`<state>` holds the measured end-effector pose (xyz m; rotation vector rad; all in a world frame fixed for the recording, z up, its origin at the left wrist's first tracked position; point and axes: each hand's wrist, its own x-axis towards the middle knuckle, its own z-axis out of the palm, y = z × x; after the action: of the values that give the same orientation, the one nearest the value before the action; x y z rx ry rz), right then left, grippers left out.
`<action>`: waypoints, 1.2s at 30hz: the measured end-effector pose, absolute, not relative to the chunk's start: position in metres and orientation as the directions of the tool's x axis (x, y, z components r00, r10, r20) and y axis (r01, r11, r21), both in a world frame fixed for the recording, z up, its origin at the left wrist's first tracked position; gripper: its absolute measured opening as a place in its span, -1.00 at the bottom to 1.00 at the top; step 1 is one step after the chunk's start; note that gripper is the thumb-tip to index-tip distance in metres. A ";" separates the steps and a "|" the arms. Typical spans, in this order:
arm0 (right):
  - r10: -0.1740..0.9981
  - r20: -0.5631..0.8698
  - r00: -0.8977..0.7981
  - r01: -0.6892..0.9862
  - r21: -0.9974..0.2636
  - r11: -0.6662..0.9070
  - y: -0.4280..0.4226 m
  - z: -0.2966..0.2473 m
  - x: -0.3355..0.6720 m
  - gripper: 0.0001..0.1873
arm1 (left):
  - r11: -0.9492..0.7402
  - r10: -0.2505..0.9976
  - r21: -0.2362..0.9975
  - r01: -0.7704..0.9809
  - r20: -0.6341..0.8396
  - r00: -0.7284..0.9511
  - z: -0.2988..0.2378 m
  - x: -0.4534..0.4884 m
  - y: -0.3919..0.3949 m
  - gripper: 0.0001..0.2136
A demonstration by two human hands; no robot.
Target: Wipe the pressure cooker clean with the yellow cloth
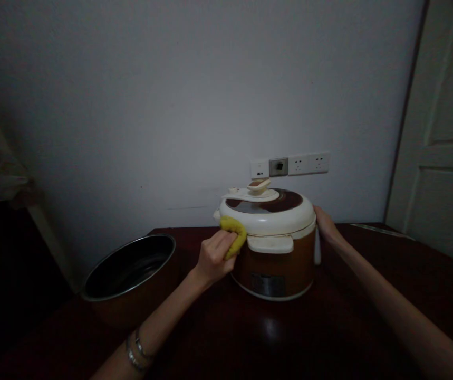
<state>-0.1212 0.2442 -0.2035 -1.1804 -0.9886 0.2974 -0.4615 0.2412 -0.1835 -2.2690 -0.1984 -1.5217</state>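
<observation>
An electric pressure cooker [273, 264] with a brown body, a white lid rim and a dark lid top stands upright on the dark red table, its lid on. My left hand [215, 257] is closed around a folded yellow cloth [234, 232], which presses against the cooker's left side near the rim. At the cooker's far right side is my right hand [325, 224], touching it near the lid edge; its fingers are mostly hidden behind the body. A white side handle [270, 244] juts out toward me below the lid.
A dark-lined inner pot [131, 269] sits tilted on the left of the table [273, 343]. Behind the cooker, a row of wall sockets [298, 165] is fixed to the pale wall. A door [443, 142] stands at the right.
</observation>
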 end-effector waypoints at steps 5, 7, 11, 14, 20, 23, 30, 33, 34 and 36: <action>0.661 0.434 0.612 0.269 -0.900 0.342 0.231 -0.196 -0.130 -0.63 | -0.904 -0.150 -0.293 0.310 0.898 0.413 -0.183 -0.459 0.239 -0.71; 0.647 0.451 0.615 0.285 -0.892 0.351 0.228 -0.195 -0.133 -0.63 | -0.891 -0.087 -0.242 0.384 0.921 0.379 -0.182 -0.464 0.247 -0.71; 0.646 0.480 0.593 0.301 -0.877 0.376 0.227 -0.195 -0.133 -0.67 | -0.878 -0.043 -0.201 0.434 0.937 0.346 -0.179 -0.471 0.254 -0.73; 0.648 0.490 0.583 0.315 -0.872 0.376 0.229 -0.194 -0.133 -0.68 | -0.887 -0.146 -0.312 0.342 0.890 0.433 -0.175 -0.468 0.244 -0.72; 0.653 0.472 0.593 0.302 -0.881 0.364 0.228 -0.191 -0.133 -0.69 | -0.875 -0.200 -0.371 0.311 0.862 0.466 -0.177 -0.464 0.241 -0.74; 0.649 0.463 0.604 0.295 -0.886 0.357 0.226 -0.192 -0.135 -0.69 | -0.889 -0.084 -0.233 0.394 0.929 0.361 -0.178 -0.467 0.258 -0.78; 0.640 0.499 0.584 0.298 -0.865 0.403 0.232 -0.196 -0.131 -0.69 | -0.922 0.142 0.028 0.386 0.952 0.270 -0.165 -0.466 0.260 -0.83; 0.652 0.505 0.566 0.289 -0.862 0.417 0.236 -0.199 -0.127 -0.68 | -0.960 -0.024 -0.147 0.240 0.893 0.450 -0.160 -0.458 0.246 -0.80; 0.657 0.499 0.564 0.282 -0.865 0.415 0.237 -0.199 -0.126 -0.67 | -0.961 -0.081 -0.200 0.192 0.866 0.493 -0.159 -0.455 0.243 -0.79; 0.668 0.486 0.563 0.270 -0.873 0.407 0.237 -0.201 -0.125 -0.65 | -0.959 -0.136 -0.244 0.142 0.841 0.523 -0.158 -0.452 0.244 -0.78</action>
<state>-0.1245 0.2375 -0.2006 -1.1672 -0.9886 0.3110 -0.4519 0.2440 -0.1575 -2.4845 -0.0044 -1.4084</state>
